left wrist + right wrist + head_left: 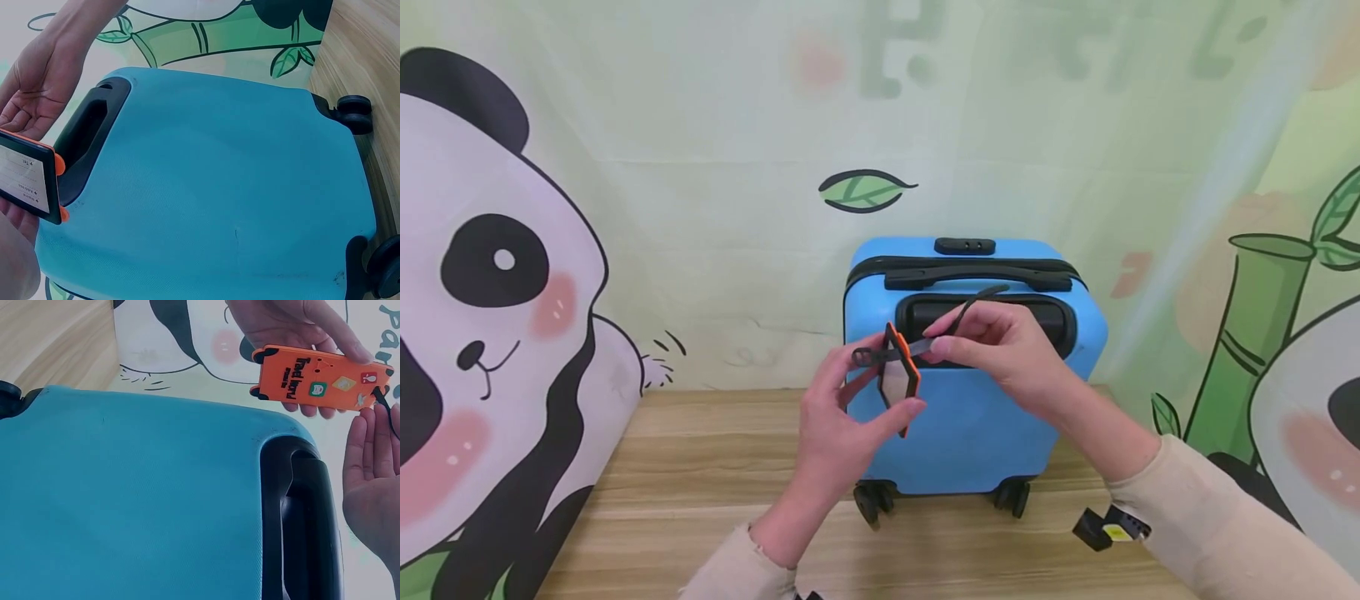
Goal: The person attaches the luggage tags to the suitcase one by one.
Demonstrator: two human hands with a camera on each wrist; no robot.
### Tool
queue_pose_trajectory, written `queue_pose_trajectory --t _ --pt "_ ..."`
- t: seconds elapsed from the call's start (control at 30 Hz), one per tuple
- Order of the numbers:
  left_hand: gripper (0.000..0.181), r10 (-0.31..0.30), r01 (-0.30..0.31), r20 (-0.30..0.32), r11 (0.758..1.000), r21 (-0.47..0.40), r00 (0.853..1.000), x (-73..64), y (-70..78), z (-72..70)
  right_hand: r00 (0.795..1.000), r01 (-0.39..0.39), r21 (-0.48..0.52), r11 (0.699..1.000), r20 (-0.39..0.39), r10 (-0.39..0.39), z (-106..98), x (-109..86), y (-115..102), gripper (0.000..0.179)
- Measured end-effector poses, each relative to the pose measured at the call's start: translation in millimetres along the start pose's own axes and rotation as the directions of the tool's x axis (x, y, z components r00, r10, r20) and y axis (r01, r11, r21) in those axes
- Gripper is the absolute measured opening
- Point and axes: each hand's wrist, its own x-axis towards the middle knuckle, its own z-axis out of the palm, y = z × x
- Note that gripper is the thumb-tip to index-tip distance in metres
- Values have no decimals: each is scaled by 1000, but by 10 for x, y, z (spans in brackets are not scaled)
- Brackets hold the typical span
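Note:
An orange luggage tag (325, 378) with a black edge and small pictures is held in my left hand (846, 412), thumb on one side and fingers on the other. Its back, with a white address card (24, 178), shows in the left wrist view. A dark strap (958, 321) runs through the tag's top end, and my right hand (1003, 350) pinches it between thumb and fingers. Both hands are raised in front of a blue suitcase (958, 433), which stands upright. Its black top handle (977, 275) lies just beyond the right hand.
The suitcase stands on its black wheels (868, 502) on a wood-grain surface (715, 475). Behind it hangs a pale backdrop (715, 225) printed with pandas, leaves and bamboo. A small black device (1108, 529) sits at the right wrist.

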Motion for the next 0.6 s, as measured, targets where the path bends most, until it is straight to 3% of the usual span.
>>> queue_pose_trajectory --t 0.13,0.3,0.6 --pt "64 7 -7 -2 1000 -7 1000 1 -6 4 1000 -4 25 1000 -2 4 15 -7 16 11" --pt "60 34 -35 -17 999 -14 999 0 -8 13 1000 -23 -14 1000 -4 23 22 -19 29 4" --pt "65 94 -94 -26 995 18 995 0 -12 21 1000 -31 -80 996 1 31 10 -14 33 20"
